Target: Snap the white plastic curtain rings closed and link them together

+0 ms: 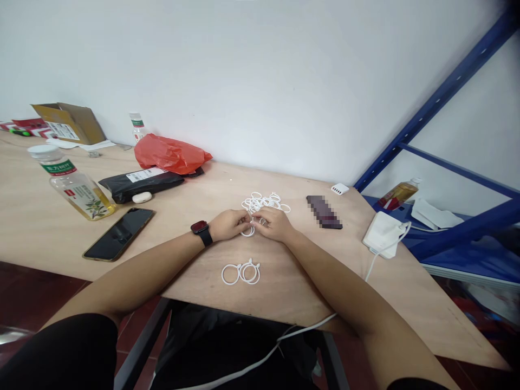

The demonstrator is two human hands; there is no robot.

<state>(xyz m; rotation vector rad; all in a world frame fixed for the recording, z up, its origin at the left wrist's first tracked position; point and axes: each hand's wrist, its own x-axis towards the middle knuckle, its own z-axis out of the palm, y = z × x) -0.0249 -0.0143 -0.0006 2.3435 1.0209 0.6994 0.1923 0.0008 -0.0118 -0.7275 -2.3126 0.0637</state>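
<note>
head view: two hands meet on a white ring

the left hand (229, 225), with a black watch (202, 232) on its wrist, and the right hand (276, 223) meet fingertip to fingertip at the middle of the wooden table (40, 216). both have their fingers curled closed, pinching a white ring (247, 232) that hangs between them just above the tabletop. a loose pile of rings (264, 203) lies just behind the hands, touching the knuckles or nearly so. three joined rings (240, 272) lie nearer the table's front edge, apart from the hands. to the left are a dark phone (119, 234), a clear bottle (73, 184) lying tilted, a black parcel (140, 183) and a red bag (170, 153). a white charger (384, 234) with its cable sits well to the right.
</note>
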